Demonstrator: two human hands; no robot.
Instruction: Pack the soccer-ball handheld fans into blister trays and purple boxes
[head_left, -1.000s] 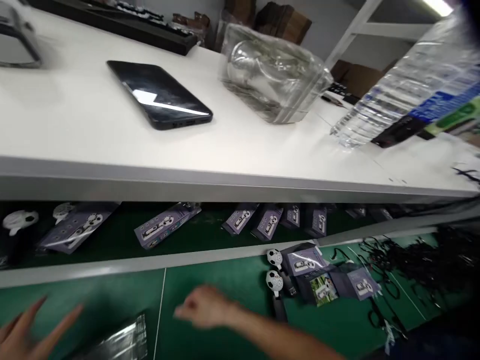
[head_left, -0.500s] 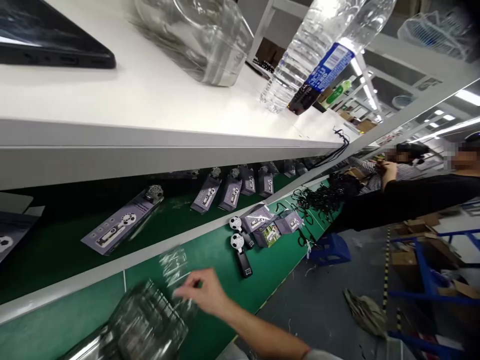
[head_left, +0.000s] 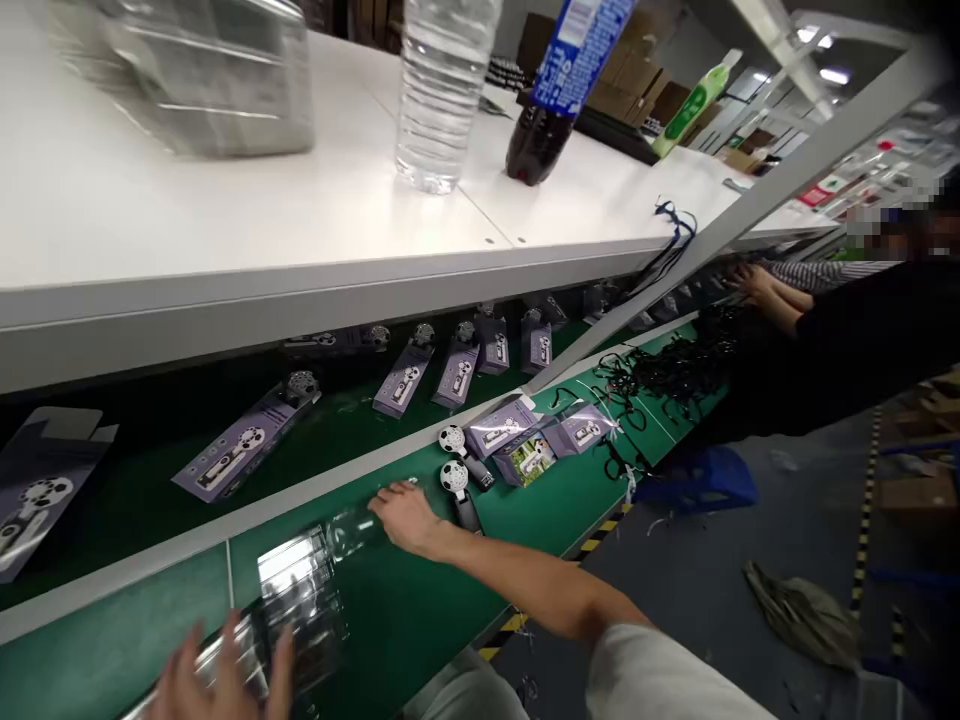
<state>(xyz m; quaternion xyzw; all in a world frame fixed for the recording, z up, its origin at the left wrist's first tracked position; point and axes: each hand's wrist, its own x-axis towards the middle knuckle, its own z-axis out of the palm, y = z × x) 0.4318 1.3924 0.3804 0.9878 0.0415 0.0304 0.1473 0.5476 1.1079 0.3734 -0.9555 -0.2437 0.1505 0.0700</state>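
My left hand (head_left: pixel 225 680) is at the bottom edge, blurred by motion, its fingers spread over a pile of shiny clear plastic packaging (head_left: pixel 300 590). My right hand (head_left: pixel 407 515) is low over the green work surface, fingers curled down and together at a thin clear plastic piece (head_left: pixel 352 532); its fingertips are partly hidden. Just right of that hand lie two black handheld fans with football-patterned heads, the nearer fan (head_left: pixel 454 478) partly behind my wrist. Beyond them are purple printed boxes (head_left: pixel 501 425), one showing a green picture.
A white shelf (head_left: pixel 337 220) overhangs the bench, holding a water bottle (head_left: pixel 442 100) and a dark drink bottle (head_left: pixel 536 140). Beneath it, boxed fans (head_left: pixel 240 440) lie in a row. A slanted post (head_left: pixel 720 220) and black straps (head_left: pixel 675 370) are rightward; a person in black (head_left: pixel 847 350) stands beyond.
My right hand has moved slightly up and away over the bench. My left hand has come into view at the bottom over the plastic pile. The camera view has turned.
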